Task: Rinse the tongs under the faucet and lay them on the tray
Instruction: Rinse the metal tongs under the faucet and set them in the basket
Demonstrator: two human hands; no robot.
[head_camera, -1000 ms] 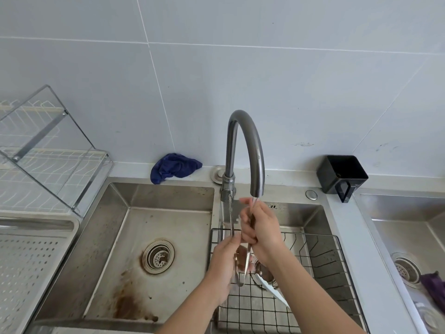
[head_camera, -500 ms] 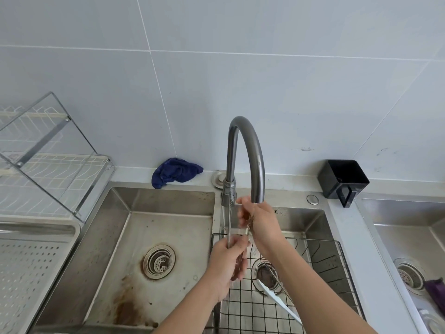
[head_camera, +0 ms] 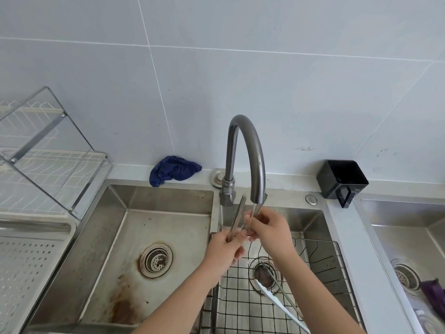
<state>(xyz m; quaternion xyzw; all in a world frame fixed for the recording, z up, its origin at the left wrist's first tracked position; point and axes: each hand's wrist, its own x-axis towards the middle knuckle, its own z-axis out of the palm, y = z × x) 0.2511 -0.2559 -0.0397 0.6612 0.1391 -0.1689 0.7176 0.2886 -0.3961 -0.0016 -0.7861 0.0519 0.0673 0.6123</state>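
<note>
Metal tongs (head_camera: 238,214) point tips-up under the spout of the grey arched faucet (head_camera: 245,155). My left hand (head_camera: 226,249) grips their lower end, fingers curled round the handle. My right hand (head_camera: 268,229) pinches the right arm of the tongs near its toothed tip, just below the spout. The two arms are spread apart. A thin stream of water falls left of the tongs. The perforated metal tray (head_camera: 26,268) lies at the far left.
A wire basket (head_camera: 320,266) sits in the middle sink, with a white utensil (head_camera: 277,300) and thin metal tool in it. The left sink (head_camera: 144,237) has a rusty stain. A dish rack (head_camera: 45,155), blue cloth (head_camera: 173,171) and black cup (head_camera: 342,179) line the back.
The tongs have been raised and turned so their tips point up beside the spout. My right hand moved right and now pinches one arm, spreading the tongs. The camera tilted slightly.
</note>
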